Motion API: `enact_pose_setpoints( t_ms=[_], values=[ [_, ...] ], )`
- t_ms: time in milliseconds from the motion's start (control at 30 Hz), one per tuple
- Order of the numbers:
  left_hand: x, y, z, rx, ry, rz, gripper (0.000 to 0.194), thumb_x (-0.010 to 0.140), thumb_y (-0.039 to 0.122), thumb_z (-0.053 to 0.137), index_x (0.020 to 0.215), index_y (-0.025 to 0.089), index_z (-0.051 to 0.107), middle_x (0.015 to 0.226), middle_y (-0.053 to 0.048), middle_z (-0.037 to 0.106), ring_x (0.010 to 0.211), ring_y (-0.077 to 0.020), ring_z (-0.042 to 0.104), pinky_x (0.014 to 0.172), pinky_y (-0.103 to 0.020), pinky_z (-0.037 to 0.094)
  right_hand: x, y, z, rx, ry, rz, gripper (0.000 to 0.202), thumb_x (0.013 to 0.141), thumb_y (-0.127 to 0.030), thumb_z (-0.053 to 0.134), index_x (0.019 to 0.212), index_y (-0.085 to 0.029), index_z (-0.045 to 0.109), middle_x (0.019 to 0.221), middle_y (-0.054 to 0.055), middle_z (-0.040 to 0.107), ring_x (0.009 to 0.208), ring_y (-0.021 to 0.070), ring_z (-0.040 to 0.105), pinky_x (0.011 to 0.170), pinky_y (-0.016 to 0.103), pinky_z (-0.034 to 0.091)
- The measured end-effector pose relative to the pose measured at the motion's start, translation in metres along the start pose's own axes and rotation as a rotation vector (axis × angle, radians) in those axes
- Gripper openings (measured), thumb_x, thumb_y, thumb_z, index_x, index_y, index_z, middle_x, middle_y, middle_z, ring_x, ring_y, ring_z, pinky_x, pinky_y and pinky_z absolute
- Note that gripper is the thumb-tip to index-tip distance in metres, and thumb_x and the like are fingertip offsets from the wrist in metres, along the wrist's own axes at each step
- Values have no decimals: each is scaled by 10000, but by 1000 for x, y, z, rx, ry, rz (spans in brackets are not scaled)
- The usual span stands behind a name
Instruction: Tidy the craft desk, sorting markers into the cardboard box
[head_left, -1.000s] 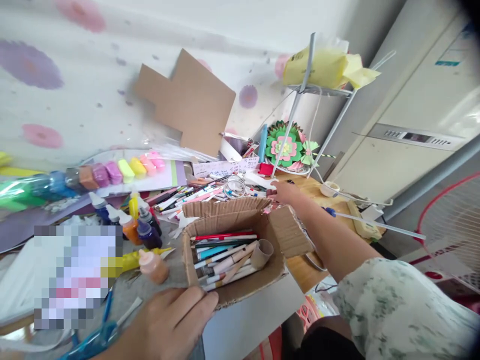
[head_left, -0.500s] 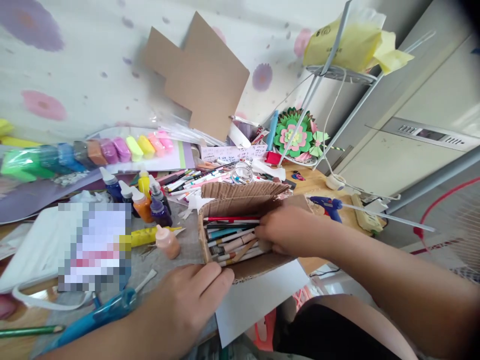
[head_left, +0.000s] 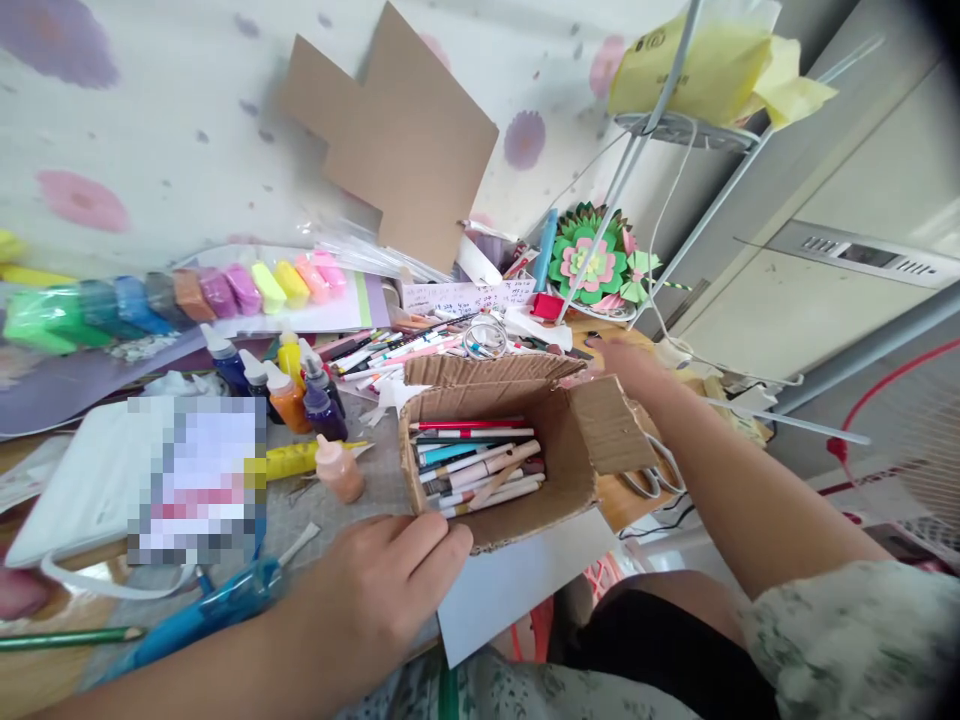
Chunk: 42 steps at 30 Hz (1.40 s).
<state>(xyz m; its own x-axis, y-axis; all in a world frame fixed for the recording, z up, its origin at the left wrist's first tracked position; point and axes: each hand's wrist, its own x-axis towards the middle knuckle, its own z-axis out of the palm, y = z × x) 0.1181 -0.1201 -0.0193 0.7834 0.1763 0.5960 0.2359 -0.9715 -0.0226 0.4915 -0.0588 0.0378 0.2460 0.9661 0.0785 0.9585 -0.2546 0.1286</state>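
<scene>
My left hand point(head_left: 397, 575) is closed on the near left corner of an open cardboard box point(head_left: 502, 525), its fingers over the rim. Pens, pencils and brushes point(head_left: 480, 470) lie side by side in the box's left part; bare cardboard shows at its right end. Beyond the box's right flap point(head_left: 611, 425), my right hand point(head_left: 626, 362) is stretched out low over the table. Its fingertips are near a small dark item at the end of a heap of loose pens point(head_left: 405, 350). The fingers are partly hidden and blurred, so a grip cannot be made out.
Paint bottles point(head_left: 289, 395) and a small peach bottle point(head_left: 339, 468) stand left of the box. Behind are colored clay packs point(head_left: 217, 292) and a leaning cardboard cutout point(head_left: 405, 130). A wire rack point(head_left: 660, 80) rises back right. Scissors handles point(head_left: 664, 470) show beside the flap.
My right hand has left the inside of the box and moved right and back, past the flap. The flap now stands out to the right. My left hand has stayed on the corner.
</scene>
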Motion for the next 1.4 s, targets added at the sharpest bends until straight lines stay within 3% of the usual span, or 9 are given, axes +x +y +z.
enact_pose_setpoints(
  t_ms=[100, 167, 233, 300, 400, 533, 867, 1233, 1400],
  values=[
    [0, -1, -1, -7, -19, 7, 246, 887, 88, 449, 1109, 95, 555, 824, -64, 612, 637, -176, 578, 507, -304, 454, -38, -8, -43, 193, 343, 36, 245, 849, -256, 475, 985, -142, 643, 992, 135, 658, 897, 242, 601, 763, 343, 450],
    [0, -1, -2, -11, -25, 9, 249, 880, 83, 452, 1107, 92, 554, 809, -62, 608, 632, -177, 577, 502, -303, 453, -69, -22, -74, 443, 466, -169, 169, 833, -205, 474, 822, -168, 638, 811, 69, 655, 735, 173, 594, 661, 278, 452],
    [0, 0, -2, 0, -28, 6, 250, 876, 79, 451, 1103, 94, 554, 797, -60, 607, 625, -183, 579, 492, -309, 456, -94, -47, -89, 539, 79, -666, 173, 846, -182, 487, 831, -197, 659, 806, 32, 662, 735, 140, 605, 659, 240, 465],
    [1, 1, -2, 15, -47, 2, 250, 876, 85, 449, 1105, 100, 548, 795, -57, 612, 613, -188, 579, 479, -316, 462, -106, -76, -84, 387, -180, -897, 233, 845, -154, 517, 1015, -208, 667, 968, 53, 676, 873, 156, 625, 767, 262, 483],
    [2, 4, -3, 12, -101, 16, 248, 896, 101, 411, 1112, 107, 531, 790, -49, 617, 586, -188, 572, 463, -322, 473, -100, -114, -52, 77, -183, -820, 615, 749, -212, 686, 1328, -118, 499, 1228, 171, 589, 1091, 273, 575, 891, 376, 477],
    [1, 6, -3, 15, -102, 29, 277, 905, 85, 340, 1115, 109, 520, 811, -54, 618, 600, -191, 575, 473, -325, 485, -82, -140, -18, -59, -218, -762, 988, 611, -375, 815, 1416, -36, 353, 1300, 241, 515, 1120, 339, 549, 898, 417, 487],
    [-2, 4, 1, 40, -66, 66, 271, 866, 74, 420, 1112, 89, 533, 819, -63, 614, 593, -190, 562, 460, -334, 483, -84, -152, -7, -124, -136, -781, 537, 710, -261, 661, 1205, -111, 515, 1060, 161, 649, 926, 280, 636, 715, 363, 525],
    [-1, 9, 2, 85, -44, 81, 253, 872, 74, 358, 1032, 113, 551, 753, -33, 588, 511, -171, 520, 412, -323, 453, -72, -159, -25, 53, -610, -645, 550, 568, -344, 729, 1081, -182, 616, 1026, 91, 698, 834, 242, 663, 598, 265, 478],
    [2, 8, -4, 147, 5, 91, 258, 907, 77, 323, 1031, 100, 548, 790, -62, 616, 586, -176, 566, 474, -314, 456, -84, -143, -50, 79, -437, -635, 579, 596, -295, 678, 1154, -163, 602, 1058, 114, 689, 899, 255, 651, 666, 276, 481]
  ],
)
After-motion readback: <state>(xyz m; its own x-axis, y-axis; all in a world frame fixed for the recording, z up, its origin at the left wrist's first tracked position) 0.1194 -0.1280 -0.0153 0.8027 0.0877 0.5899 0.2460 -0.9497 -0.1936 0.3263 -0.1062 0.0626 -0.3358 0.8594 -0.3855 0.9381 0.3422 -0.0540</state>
